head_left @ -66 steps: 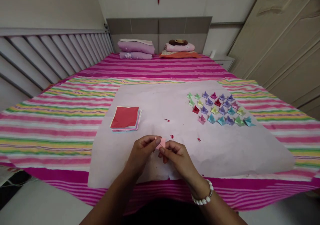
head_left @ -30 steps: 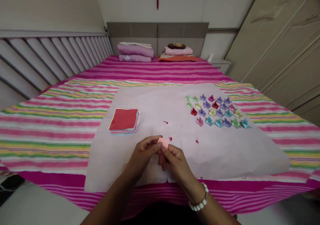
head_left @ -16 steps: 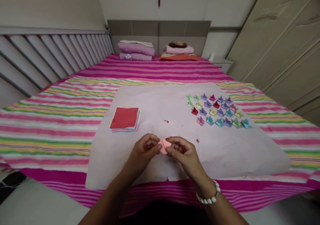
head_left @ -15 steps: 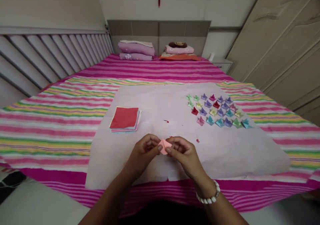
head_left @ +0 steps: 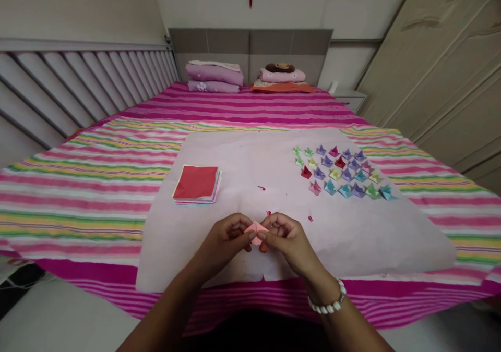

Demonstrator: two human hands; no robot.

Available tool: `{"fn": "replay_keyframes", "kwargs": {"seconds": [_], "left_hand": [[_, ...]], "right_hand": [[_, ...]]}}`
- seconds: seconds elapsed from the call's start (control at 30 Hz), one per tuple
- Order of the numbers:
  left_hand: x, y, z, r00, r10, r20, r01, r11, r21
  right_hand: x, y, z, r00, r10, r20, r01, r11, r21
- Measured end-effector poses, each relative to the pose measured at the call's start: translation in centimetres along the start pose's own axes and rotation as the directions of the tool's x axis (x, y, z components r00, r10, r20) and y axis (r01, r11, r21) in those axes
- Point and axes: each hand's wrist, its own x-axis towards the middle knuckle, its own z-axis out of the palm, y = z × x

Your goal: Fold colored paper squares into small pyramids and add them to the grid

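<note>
Pink paper [head_left: 256,227] low ctr of frame, pinched by both hands, L hand [head_left: 225,237] & R hand [head_left: 288,238] at opp. sides. Red-topped stack [head_left: 196,182] mid-left, folded pcs [head_left: 347,174] mid-right, both on pale sheet [head_left: 242,156].

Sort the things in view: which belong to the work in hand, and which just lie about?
Likely in the work:
pink folded paper, between left hand and right hand
square paper stack
folded paper pieces
pale sheet underneath

Apparently just lying about:
red scraps
purple bedding
brown item
</note>
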Motion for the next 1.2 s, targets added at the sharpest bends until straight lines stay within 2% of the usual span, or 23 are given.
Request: {"fn": "replay_keyframes", "kwargs": {"seconds": [0.17, 0.33, 0.63, 0.83, 0.97, 1.07, 1.2], "left_hand": [[0.1, 0.0, 0.2, 0.999, 0.000, -0.054, -0.001, 1.000, -0.019], [0.2, -0.2, 0.5, 0.997, 0.009, -0.076, -0.016, 0.996, -0.092], [0.6, -1.0, 1.0, 0.972, -0.038, -0.233, -0.019, 0.971, -0.237], [0.5, -1.1, 1.2, 0.972, -0.034, -0.233, -0.030, 0.963, -0.266], [0.2, -1.0, 1.0, 0.983, -0.021, -0.182, -0.029, 0.963, -0.269], [0.2, -0.9, 0.8, 0.990, 0.020, -0.137, -0.050, 0.973, -0.224], [0.3, -0.5, 1.0, 0.986, 0.082, -0.147, -0.101, 0.986, -0.130]], "right_hand": [[-0.1, 0.0, 0.0, 0.998, 0.014, 0.065, -0.015, 1.000, 0.014], [0.1, 0.2, 0.1, 1.000, -0.006, 0.009, 0.005, 0.999, 0.039], [0.2, 0.9, 1.1, 0.999, -0.031, -0.038, 0.036, 0.989, 0.146], [0.2, 0.5, 1.4, 0.998, -0.009, -0.067, 0.025, 0.969, 0.247], [0.2, 0.2, 1.5, 0.997, 0.033, -0.075, -0.010, 0.957, 0.288], [0.2, 0.2, 1.3, 0.998, 0.035, -0.059, -0.016, 0.956, 0.294], [0.1, 0.4, 1.0, 0.999, -0.006, -0.033, 0.014, 0.966, 0.258]]}}
